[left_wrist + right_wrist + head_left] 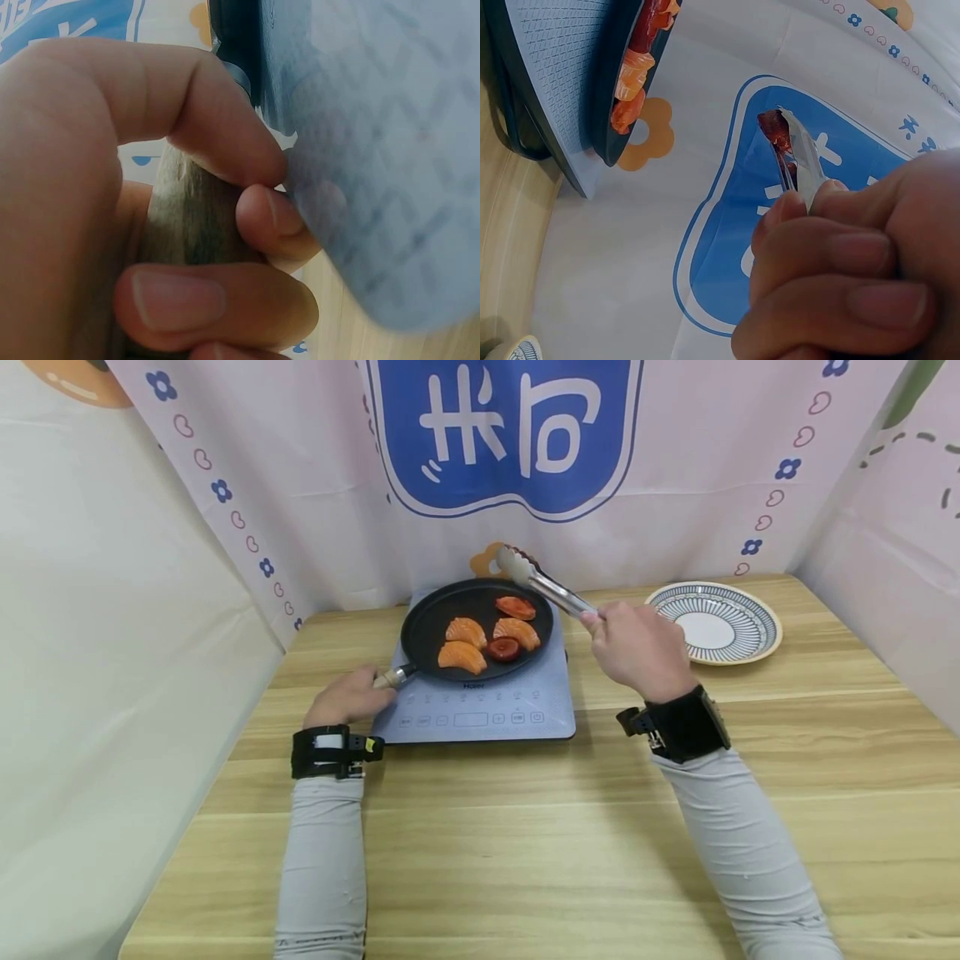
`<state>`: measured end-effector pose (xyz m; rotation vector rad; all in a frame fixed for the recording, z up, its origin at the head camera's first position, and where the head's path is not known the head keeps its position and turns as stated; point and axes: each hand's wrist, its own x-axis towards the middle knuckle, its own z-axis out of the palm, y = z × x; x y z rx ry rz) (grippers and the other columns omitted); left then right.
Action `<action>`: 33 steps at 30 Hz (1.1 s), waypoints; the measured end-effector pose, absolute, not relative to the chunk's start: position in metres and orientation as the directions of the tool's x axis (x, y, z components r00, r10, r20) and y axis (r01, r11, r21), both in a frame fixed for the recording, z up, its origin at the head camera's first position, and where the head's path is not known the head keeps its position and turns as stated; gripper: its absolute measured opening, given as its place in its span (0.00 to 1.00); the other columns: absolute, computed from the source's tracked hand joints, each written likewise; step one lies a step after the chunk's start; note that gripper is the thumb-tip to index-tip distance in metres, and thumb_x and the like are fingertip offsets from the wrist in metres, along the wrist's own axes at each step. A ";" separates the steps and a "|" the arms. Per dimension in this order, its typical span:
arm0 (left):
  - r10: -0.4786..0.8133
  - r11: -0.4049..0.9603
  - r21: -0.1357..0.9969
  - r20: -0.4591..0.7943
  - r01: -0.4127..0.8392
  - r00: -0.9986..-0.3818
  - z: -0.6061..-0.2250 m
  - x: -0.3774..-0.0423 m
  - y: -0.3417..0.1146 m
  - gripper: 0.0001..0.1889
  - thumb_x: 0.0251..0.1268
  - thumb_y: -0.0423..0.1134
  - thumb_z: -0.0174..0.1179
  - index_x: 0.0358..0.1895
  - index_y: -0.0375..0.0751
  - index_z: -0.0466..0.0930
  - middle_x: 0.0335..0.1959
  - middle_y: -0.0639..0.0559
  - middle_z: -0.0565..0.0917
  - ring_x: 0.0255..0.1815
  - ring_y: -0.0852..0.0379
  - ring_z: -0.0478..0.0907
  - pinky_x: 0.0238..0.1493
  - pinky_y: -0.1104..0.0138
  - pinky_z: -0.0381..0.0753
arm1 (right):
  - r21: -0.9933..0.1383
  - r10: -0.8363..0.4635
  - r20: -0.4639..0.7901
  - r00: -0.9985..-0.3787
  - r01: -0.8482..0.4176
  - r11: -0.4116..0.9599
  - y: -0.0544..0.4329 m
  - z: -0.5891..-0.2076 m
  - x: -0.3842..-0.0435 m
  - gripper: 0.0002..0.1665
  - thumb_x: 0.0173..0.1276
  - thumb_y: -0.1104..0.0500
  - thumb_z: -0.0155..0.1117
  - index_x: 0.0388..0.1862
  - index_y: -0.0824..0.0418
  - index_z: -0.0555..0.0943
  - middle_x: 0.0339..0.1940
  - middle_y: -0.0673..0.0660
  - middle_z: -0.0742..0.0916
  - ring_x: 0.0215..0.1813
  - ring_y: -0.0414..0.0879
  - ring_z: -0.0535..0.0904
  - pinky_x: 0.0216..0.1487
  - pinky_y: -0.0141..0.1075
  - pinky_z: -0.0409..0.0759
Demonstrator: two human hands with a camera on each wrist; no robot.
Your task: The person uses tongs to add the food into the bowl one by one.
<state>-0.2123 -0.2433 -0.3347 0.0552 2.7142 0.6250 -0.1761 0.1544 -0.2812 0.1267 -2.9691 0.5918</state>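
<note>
My left hand (pixel 351 697) grips the wooden handle (pixel 199 210) of a round black frying pan (pixel 427 631), with fingers curled round it beside the cooker's edge. In the pan lie orange salmon-like pieces (pixel 462 657), a red piece (pixel 516 607) and a dark red round slice (pixel 503 649). My right hand (pixel 643 649) holds metal tongs (pixel 557 593), their tips raised above the pan's back right rim. In the right wrist view, a dark red glossy piece (pixel 775 131) sits between the tong tips; its full shape is hidden.
The pan stands on a grey induction cooker (pixel 480 718) with buttons along its front. To the right, a patterned plate (pixel 708 631) rests on the wooden table (pixel 510 860). Behind hangs a white printed cloth (pixel 300 518) with a blue emblem.
</note>
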 end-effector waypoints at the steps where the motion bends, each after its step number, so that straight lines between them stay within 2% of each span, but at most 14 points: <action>1: 0.116 0.902 0.431 -0.329 -0.039 -0.937 -0.335 -0.212 -0.243 0.17 0.74 0.48 0.54 0.51 0.37 0.73 0.40 0.43 0.78 0.37 0.49 0.74 0.38 0.61 0.75 | -0.374 -0.060 0.126 -0.990 -0.104 0.922 0.154 -0.281 -0.176 0.28 0.86 0.40 0.43 0.35 0.56 0.79 0.27 0.57 0.79 0.31 0.56 0.77 0.27 0.47 0.71; 14: 0.116 0.899 0.436 -0.334 -0.044 -0.935 -0.334 -0.212 -0.243 0.17 0.75 0.48 0.54 0.52 0.37 0.73 0.40 0.43 0.78 0.37 0.49 0.75 0.38 0.61 0.75 | -0.370 -0.073 0.115 -0.991 -0.111 0.922 0.145 -0.286 -0.180 0.28 0.86 0.40 0.43 0.34 0.56 0.78 0.25 0.57 0.78 0.28 0.55 0.76 0.25 0.46 0.71; 22: 0.109 0.902 0.429 -0.334 -0.048 -0.936 -0.333 -0.213 -0.243 0.17 0.74 0.48 0.54 0.52 0.38 0.73 0.41 0.43 0.78 0.38 0.49 0.75 0.38 0.61 0.75 | -0.343 -0.084 0.125 -0.989 -0.122 0.931 0.142 -0.290 -0.184 0.28 0.86 0.40 0.44 0.37 0.57 0.81 0.27 0.59 0.81 0.30 0.57 0.78 0.25 0.47 0.71; 33: 0.105 0.899 0.434 -0.335 -0.054 -0.936 -0.333 -0.213 -0.243 0.17 0.74 0.49 0.54 0.51 0.38 0.73 0.41 0.43 0.78 0.38 0.49 0.75 0.39 0.61 0.75 | -0.329 -0.091 0.123 -0.988 -0.127 0.936 0.138 -0.295 -0.189 0.28 0.86 0.40 0.44 0.34 0.57 0.80 0.26 0.59 0.80 0.30 0.57 0.78 0.25 0.47 0.71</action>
